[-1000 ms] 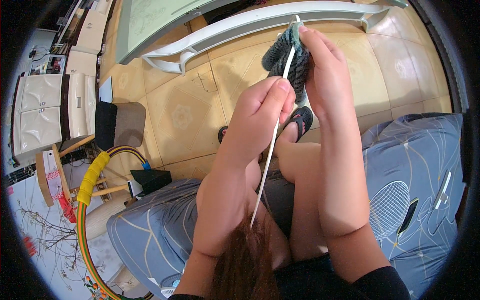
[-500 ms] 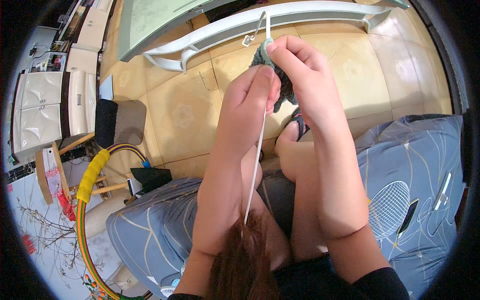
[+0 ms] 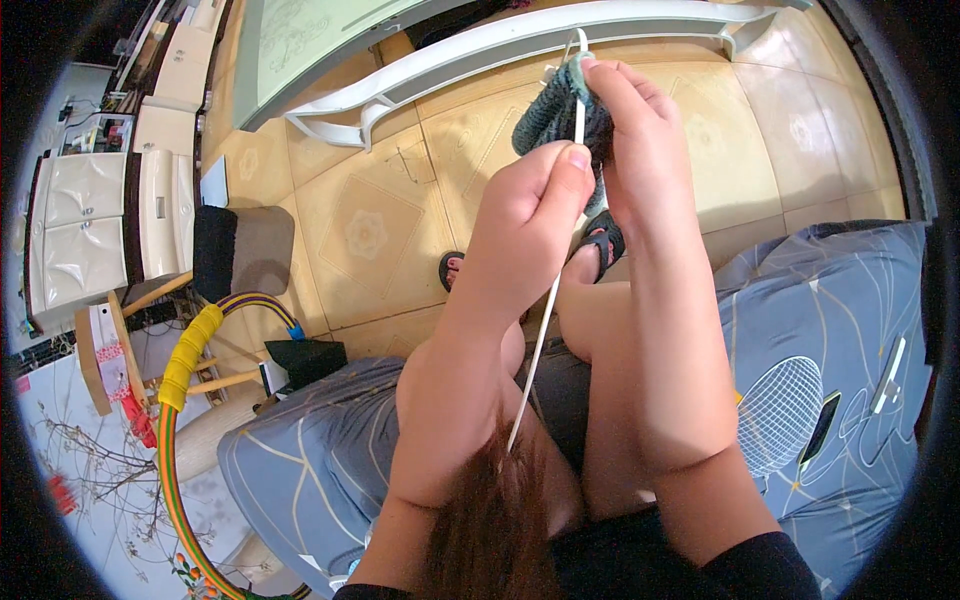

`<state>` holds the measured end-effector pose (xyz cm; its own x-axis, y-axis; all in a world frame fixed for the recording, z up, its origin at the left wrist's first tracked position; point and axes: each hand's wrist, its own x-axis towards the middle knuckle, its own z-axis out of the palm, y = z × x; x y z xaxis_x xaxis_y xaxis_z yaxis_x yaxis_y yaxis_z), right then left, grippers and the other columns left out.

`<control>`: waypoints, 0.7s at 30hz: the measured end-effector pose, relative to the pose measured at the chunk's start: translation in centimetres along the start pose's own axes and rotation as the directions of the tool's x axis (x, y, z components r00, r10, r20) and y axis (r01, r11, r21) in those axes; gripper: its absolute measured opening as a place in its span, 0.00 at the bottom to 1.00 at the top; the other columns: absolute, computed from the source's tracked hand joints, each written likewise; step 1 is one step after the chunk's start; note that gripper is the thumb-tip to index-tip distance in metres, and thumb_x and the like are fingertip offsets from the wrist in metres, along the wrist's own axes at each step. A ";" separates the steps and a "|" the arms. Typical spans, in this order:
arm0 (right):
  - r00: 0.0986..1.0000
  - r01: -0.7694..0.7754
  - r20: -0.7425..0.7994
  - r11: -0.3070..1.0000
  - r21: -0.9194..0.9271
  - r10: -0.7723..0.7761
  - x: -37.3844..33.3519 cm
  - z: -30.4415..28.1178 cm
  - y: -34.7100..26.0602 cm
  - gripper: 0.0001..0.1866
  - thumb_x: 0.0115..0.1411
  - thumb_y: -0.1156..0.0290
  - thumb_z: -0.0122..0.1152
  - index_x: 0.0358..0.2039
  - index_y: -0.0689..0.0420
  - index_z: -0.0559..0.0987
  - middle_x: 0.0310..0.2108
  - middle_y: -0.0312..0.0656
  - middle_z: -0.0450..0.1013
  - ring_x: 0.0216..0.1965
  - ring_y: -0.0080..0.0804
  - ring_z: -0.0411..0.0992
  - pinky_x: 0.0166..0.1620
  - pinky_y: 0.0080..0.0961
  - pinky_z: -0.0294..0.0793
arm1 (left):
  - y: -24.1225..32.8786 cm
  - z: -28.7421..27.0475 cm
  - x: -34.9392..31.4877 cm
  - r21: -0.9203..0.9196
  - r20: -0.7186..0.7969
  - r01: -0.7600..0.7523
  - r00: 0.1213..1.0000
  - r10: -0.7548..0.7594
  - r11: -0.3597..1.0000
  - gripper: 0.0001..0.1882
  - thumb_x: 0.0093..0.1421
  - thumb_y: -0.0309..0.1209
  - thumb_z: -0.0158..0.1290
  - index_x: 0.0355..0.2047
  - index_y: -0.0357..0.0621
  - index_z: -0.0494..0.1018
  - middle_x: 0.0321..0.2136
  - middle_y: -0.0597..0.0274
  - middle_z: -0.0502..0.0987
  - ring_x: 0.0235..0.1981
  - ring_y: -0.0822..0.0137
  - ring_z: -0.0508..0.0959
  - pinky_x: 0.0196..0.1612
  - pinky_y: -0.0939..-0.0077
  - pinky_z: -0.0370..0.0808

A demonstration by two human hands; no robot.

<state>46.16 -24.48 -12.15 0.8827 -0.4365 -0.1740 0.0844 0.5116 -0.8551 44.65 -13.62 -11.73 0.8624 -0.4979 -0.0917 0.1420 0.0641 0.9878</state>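
Observation:
My left hand [image 3: 535,215] is closed round a thin white cord [image 3: 536,368], thumb pressed on top. Below that fist the cord runs down between my legs toward my lap, where hair hides its end. Above, it passes along a dark grey-green knitted piece [image 3: 545,115] and bends over in a loop past the top. My right hand [image 3: 645,135] pinches the knitted piece at its pale green upper edge, thumb on the near side. Part of the piece is hidden behind both hands.
A grey-blue patterned cover [image 3: 290,470] spreads under me. On it to the right lie a white-strung racket [image 3: 785,415], a phone [image 3: 820,430] and a white power strip [image 3: 888,375]. A striped hoop [image 3: 168,470] stands left; a glass-topped table [image 3: 310,50] is ahead.
Both hands have shifted right, the left one higher up the cord. More of the knitted piece shows, and the loop of cord above it has become shorter.

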 end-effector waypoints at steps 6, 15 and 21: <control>0.998 0.048 -0.052 0.998 0.041 -0.045 0.9 -0.6 -0.7 0.10 0.55 0.67 0.55 0.22 0.59 0.74 0.17 0.31 0.68 0.18 0.17 0.63 0.24 0.16 0.63 | 0.1 0.3 -0.3 -0.031 0.080 0.051 0.996 -0.049 0.998 0.16 0.65 0.32 0.36 0.20 0.41 0.61 0.16 0.71 0.58 0.18 0.79 0.57 0.22 0.85 0.58; 0.994 0.037 0.097 0.997 0.075 -0.044 0.6 -0.7 -1.2 0.10 0.55 0.66 0.55 0.26 0.61 0.75 0.21 0.33 0.70 0.22 0.17 0.65 0.28 0.15 0.64 | 0.0 0.0 -0.5 -0.036 0.007 0.007 1.000 -0.007 0.999 0.17 0.65 0.34 0.37 0.19 0.43 0.59 0.16 0.71 0.58 0.17 0.80 0.57 0.21 0.85 0.56; 0.898 -0.095 0.408 0.978 -0.184 0.164 -0.5 -0.2 -0.8 0.09 0.56 0.66 0.55 0.26 0.59 0.75 0.22 0.29 0.70 0.24 0.13 0.65 0.29 0.11 0.64 | 0.1 -0.9 0.1 -0.133 -0.136 -0.024 0.991 0.006 0.991 0.18 0.65 0.36 0.38 0.18 0.45 0.59 0.14 0.72 0.57 0.14 0.80 0.55 0.17 0.86 0.53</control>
<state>45.55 -24.83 -11.51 0.9952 -0.0062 -0.0975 -0.0866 0.4060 -0.9098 45.17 -12.92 -11.75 0.9212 -0.3756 -0.1019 0.1845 0.1909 0.9641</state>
